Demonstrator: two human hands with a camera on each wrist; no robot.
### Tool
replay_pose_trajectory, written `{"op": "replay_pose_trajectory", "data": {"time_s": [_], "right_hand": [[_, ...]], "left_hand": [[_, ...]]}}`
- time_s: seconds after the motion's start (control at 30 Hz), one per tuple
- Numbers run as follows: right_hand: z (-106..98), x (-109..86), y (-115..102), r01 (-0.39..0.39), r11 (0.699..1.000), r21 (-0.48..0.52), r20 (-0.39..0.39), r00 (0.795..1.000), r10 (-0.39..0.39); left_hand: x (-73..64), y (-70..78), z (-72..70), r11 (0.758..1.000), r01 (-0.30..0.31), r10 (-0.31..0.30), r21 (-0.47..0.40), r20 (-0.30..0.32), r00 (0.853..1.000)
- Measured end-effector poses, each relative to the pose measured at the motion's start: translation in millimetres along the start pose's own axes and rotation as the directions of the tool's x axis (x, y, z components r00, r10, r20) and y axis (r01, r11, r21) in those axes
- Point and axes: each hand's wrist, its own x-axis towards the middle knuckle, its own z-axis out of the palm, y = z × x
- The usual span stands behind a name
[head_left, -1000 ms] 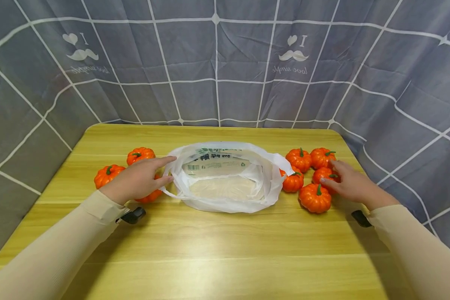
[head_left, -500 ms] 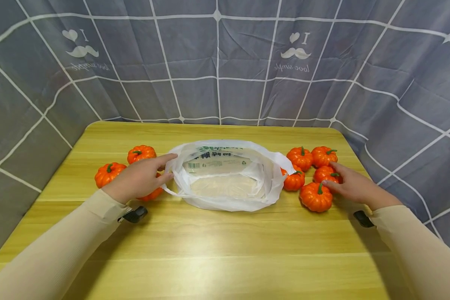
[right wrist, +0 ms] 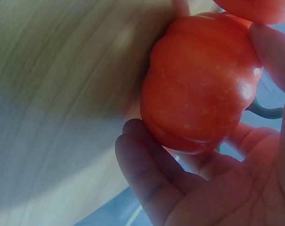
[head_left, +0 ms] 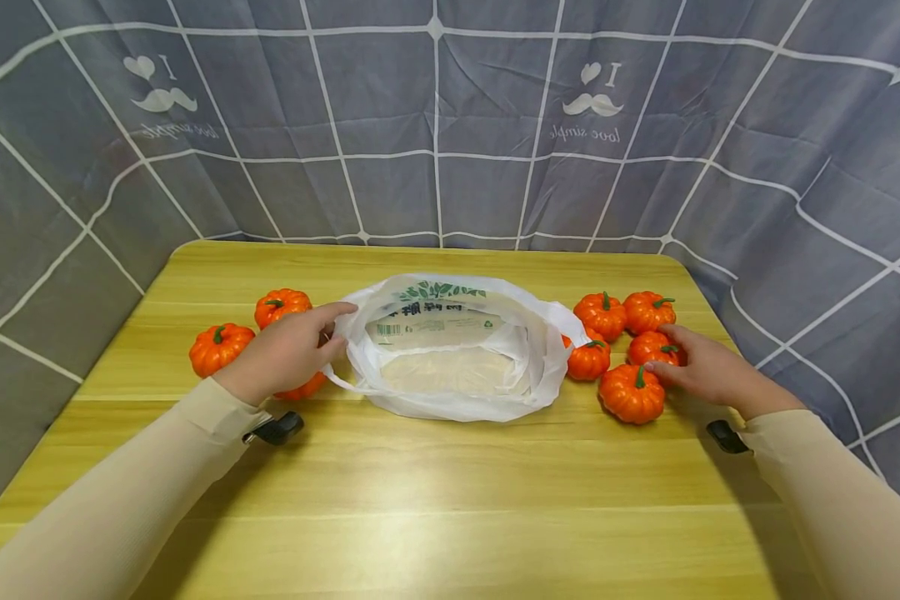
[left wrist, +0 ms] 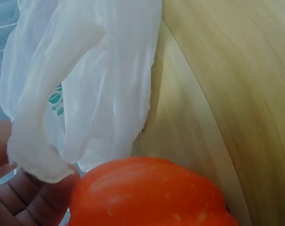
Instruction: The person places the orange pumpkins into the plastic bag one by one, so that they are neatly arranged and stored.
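Note:
A white plastic bag (head_left: 457, 408) with green leaf print stands with its mouth open at mid-table. My left hand (head_left: 288, 350) pinches the bag's left side near the handle; in the left wrist view the bag handle (left wrist: 36, 122) hangs by curled fingers (left wrist: 29, 197). Below that hand sits an orange toy pumpkin (left wrist: 147, 197), partly hidden in the head view. My right hand (head_left: 708, 375) grips a small pumpkin (head_left: 651, 348) in the right-hand group, thumb on one side and fingers on the other. The right wrist view shows this pumpkin (right wrist: 199, 84) between the fingers (right wrist: 147, 174).
Two more pumpkins (head_left: 221, 350) lie left of the bag. Several others, including a front pumpkin (head_left: 632, 394) and a back pumpkin (head_left: 600, 316), cluster around my right hand. A grey grid-patterned curtain (head_left: 435, 125) encloses the wooden table (head_left: 435, 500) at the back and sides.
My left hand has shifted slightly right and up, and the bag's far rim stands a little higher, showing more leaf print. My right hand's thumb has come in closer against the pumpkin.

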Motion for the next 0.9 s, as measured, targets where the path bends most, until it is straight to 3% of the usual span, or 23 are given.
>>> {"op": "replay_pose_trajectory", "data": {"time_s": [0.37,0.53,0.73,0.9], "right_hand": [[-6,-1.5,-4,-0.001,1.000,0.021,-0.041,0.999,0.002],[-16,-3.5,-13,-0.018,1.000,0.025,-0.113,0.993,0.020],[-26,-3.0,-34,0.034,0.994,0.102,-0.264,0.965,-0.005],[-37,-6.6,-64,0.044,0.990,0.136,-0.356,0.935,0.007]], "left_hand": [[1.6,5.4,-1.6,0.997,0.046,-0.048,-0.059,-0.029,0.998],[0.9,8.9,-5.1,0.994,0.036,-0.041,-0.102,-0.051,0.998],[0.1,12.0,-6.7,0.988,0.044,-0.052,-0.147,-0.049,0.997],[-0.9,13.2,-6.9,0.984,0.039,-0.048,-0.174,-0.048,0.998]]}}
